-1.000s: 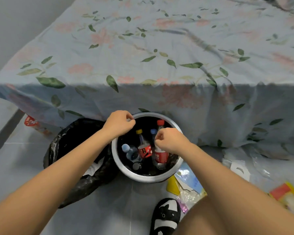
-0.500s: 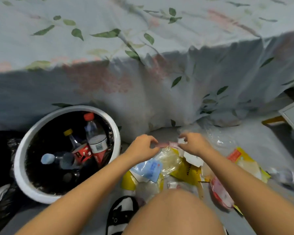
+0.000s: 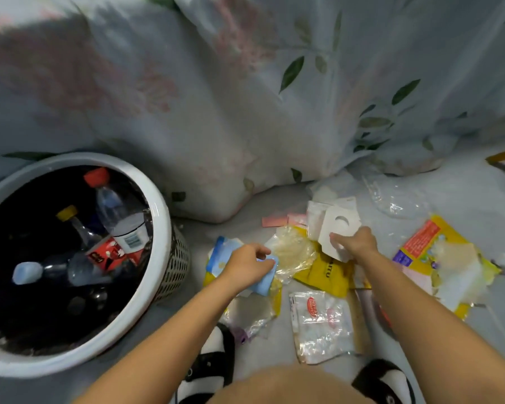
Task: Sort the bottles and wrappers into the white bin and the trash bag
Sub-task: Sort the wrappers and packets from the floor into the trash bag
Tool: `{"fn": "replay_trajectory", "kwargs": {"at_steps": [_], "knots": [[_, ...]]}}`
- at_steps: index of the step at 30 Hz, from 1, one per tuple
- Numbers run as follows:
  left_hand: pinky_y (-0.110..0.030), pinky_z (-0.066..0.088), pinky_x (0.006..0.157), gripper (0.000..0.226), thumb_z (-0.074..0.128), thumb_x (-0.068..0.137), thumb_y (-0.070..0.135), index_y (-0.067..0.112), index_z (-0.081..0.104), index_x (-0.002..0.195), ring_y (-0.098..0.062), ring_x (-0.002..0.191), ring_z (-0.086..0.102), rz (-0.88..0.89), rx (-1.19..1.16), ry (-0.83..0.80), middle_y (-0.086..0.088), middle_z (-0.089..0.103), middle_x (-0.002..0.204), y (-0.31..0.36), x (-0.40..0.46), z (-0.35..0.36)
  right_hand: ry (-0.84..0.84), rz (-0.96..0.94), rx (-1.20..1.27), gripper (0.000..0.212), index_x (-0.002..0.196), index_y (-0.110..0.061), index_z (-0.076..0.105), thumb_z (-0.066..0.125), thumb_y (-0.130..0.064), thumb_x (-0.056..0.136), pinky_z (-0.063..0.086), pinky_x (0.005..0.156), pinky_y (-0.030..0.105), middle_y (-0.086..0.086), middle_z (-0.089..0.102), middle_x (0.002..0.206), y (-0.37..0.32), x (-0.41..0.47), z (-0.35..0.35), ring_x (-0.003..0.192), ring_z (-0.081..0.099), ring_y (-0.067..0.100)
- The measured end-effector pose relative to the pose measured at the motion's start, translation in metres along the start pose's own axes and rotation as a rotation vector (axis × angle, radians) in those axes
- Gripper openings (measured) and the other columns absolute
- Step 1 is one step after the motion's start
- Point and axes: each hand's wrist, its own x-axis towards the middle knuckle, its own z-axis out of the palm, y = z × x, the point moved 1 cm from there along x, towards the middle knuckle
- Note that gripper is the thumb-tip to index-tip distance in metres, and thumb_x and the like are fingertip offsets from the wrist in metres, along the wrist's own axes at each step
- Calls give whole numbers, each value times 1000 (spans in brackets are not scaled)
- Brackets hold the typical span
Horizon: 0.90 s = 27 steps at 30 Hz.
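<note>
Bottles (image 3: 120, 225) sit in white bin (image 3: 161, 228), far left now; both hands have moved off its rim to floor wrappers. Left hand (image 3: 247, 265) pinches blue wrapper (image 3: 264, 282); right hand (image 3: 354, 244) grips white card packaging (image 3: 337, 225). Wrapper sorting begins; trash bag unseen.

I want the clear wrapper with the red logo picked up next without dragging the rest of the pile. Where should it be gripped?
Pinch the clear wrapper with the red logo at its near bottom corner, coming from above on the person's side. It lies flat on the floor, so only an edge can be pinched; that corner looks free, while the yellow bag crowds its top edge.
</note>
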Motion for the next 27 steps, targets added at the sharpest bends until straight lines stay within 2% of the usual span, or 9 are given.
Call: {"fn": "replay_trajectory", "kwargs": {"at_steps": [4, 10, 13, 15, 17, 18, 22, 25, 27], "knots": [[-17, 37, 86, 34, 58, 88, 20, 13, 62, 121, -15, 112, 58, -19, -45, -14, -2, 65, 118, 1, -3, 2, 52, 28, 71, 77, 129, 2, 45, 83, -27, 70, 44, 98, 40, 19, 56, 132, 5, 0, 7, 121, 53, 35], [-19, 42, 90, 35, 62, 89, 26, 11, 61, 121, -13, 104, 59, -50, -222, 36, -1, 63, 106, 7, -9, -4, 155, -126, 307, 43, 115, -7, 58, 75, -21, 78, 49, 88, 38, 13, 66, 115, -13, -37, -5, 103, 62, 30], [-34, 50, 97, 50, 66, 86, 36, 8, 56, 126, -15, 94, 63, -69, -419, 86, -1, 62, 108, 14, -16, -10, -60, -230, 539, 33, 110, -13, 60, 75, -16, 81, 57, 78, 44, 11, 68, 109, -31, -70, -8, 93, 67, 29], [-31, 56, 86, 54, 66, 85, 39, 5, 55, 126, -7, 75, 63, -78, -550, 106, -4, 68, 106, 23, -23, -16, -221, -315, 578, 26, 104, -20, 62, 74, -14, 82, 58, 77, 44, 8, 71, 106, -45, -96, -5, 91, 69, 27], [-27, 55, 68, 45, 66, 88, 32, 0, 59, 119, -1, 61, 63, -59, -701, 105, 4, 75, 82, 33, -32, -25, -302, -398, 566, 21, 99, -26, 63, 72, -17, 83, 58, 78, 41, 3, 71, 103, -58, -123, -1, 91, 70, 23], [-28, 55, 64, 39, 66, 88, 27, 0, 61, 116, -3, 63, 64, -38, -748, 122, 3, 75, 80, 37, -37, -29, -334, -430, 565, 18, 99, -28, 63, 70, -18, 85, 58, 77, 40, 1, 71, 104, -64, -137, 0, 92, 69, 22], [-23, 55, 64, 32, 66, 88, 24, 8, 63, 115, -18, 87, 66, 61, -652, 312, -6, 68, 104, 41, -66, -51, -414, -507, 517, 18, 106, -29, 61, 66, -26, 88, 58, 73, 33, 0, 69, 107, -85, -183, 4, 94, 68, 21], [-42, 57, 82, 30, 68, 83, 30, 15, 67, 110, -23, 93, 69, 120, -680, 367, -6, 72, 103, 37, -98, -74, -475, -592, 487, 15, 103, -26, 61, 64, -20, 89, 57, 68, 31, -1, 70, 101, -107, -216, -5, 86, 68, 16], [-43, 58, 81, 17, 68, 83, 29, 21, 68, 98, -21, 87, 70, 169, -722, 389, -5, 73, 96, 33, -122, -92, -537, -672, 396, 13, 103, -20, 62, 64, -19, 90, 55, 60, 28, -1, 71, 93, -126, -240, -14, 78, 67, 15]]}}
